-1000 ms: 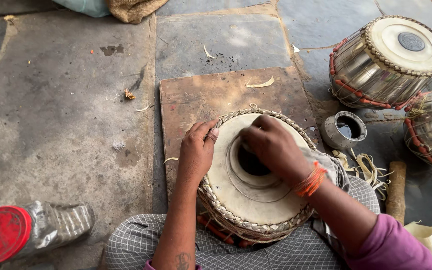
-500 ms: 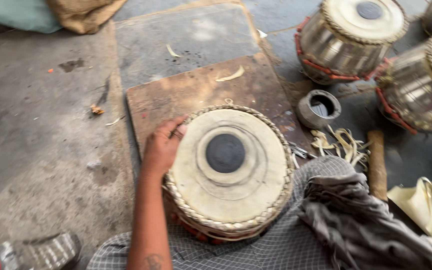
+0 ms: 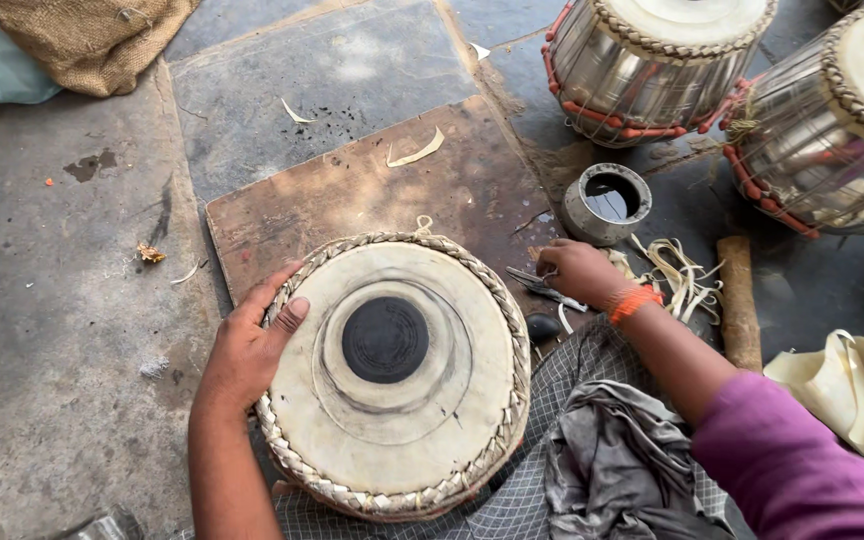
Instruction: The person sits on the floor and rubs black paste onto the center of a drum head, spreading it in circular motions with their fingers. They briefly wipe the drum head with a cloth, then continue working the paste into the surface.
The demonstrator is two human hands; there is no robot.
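Observation:
A round drum [image 3: 397, 370] with a pale skin, a black centre patch and a braided rim rests on my lap over a checked cloth. My left hand [image 3: 252, 345] grips its left rim, thumb lying on the skin. My right hand [image 3: 577, 272], with an orange thread at the wrist, reaches down to the right of the drum and closes on a small metal tool [image 3: 542, 290] lying on the ground. A dark oval stone [image 3: 542, 326] sits just below that tool.
A brown wooden board [image 3: 372, 190] lies beyond the drum. A small metal cup [image 3: 607, 203] stands to the right. Two shiny metal drums [image 3: 667, 60] [image 3: 832, 130] stand at the back right. Pale hide strips [image 3: 677, 275], a wooden stick [image 3: 739, 300], grey cloth [image 3: 612, 470].
My right hand left the drum's centre, went out of view, and now reaches to the tool on the right. The view shifted closer; my left hand stays on the rim.

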